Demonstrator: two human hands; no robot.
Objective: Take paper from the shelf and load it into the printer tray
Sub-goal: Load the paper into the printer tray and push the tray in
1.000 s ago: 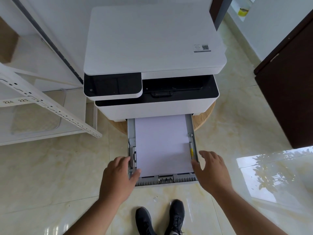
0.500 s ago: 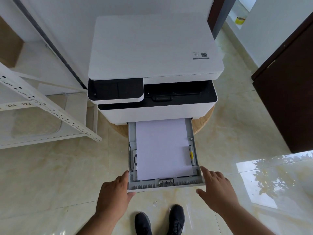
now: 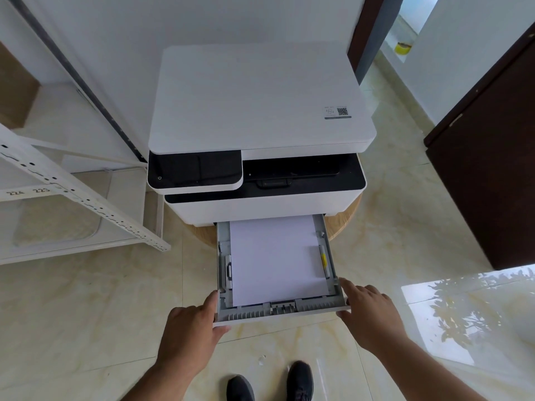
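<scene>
The white printer (image 3: 260, 96) stands on a round wooden stand, and its grey paper tray (image 3: 278, 312) is pulled out toward me. A stack of white paper (image 3: 278, 256) lies flat in the tray between the side guides. My left hand (image 3: 191, 331) grips the tray's front left corner, with the thumb against its side. At the front right corner, my right hand (image 3: 370, 316) has its fingers along the side and the thumb at the front lip.
A white metal shelf (image 3: 86, 204) stands to the left of the printer. A dark wooden door (image 3: 486, 169) is at the right. The wooden stand (image 3: 344, 224) juts out under the printer. My black shoes (image 3: 299, 380) rest on the glossy tiled floor just below the tray.
Both hands have drawn back from the paper's side edges to the tray's front corners and closed on them. The paper has stayed flat in the tray.
</scene>
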